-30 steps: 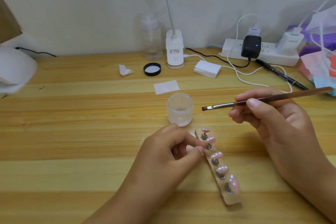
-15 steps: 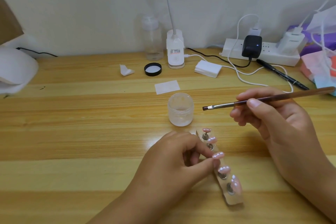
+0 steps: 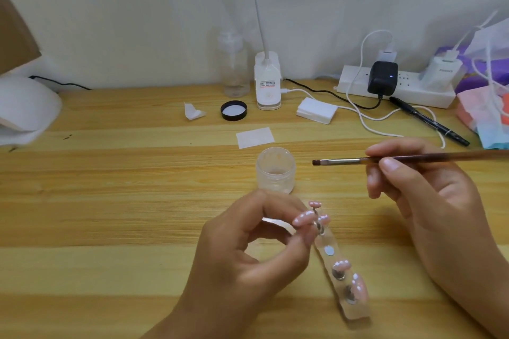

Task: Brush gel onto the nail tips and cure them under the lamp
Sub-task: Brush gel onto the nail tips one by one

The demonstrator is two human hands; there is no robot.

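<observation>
Acrylic strip [image 3: 358, 312] nearest, one slot bare. L hand [image 3: 248, 250] pinches a pink nail tip [image 3: 303, 219] just above it; R hand [image 3: 429, 201] pinches brush [image 3: 344, 161], bristles in air beside gel jar [image 3: 275, 170]. Risk: tip could slip from light pinch, or gel smear fingers. Lamp [image 3: 24, 107] far left.

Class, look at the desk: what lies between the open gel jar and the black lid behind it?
In the head view, one flat white paper square lies on the wooden desk between the gel jar and the black lid.
</observation>
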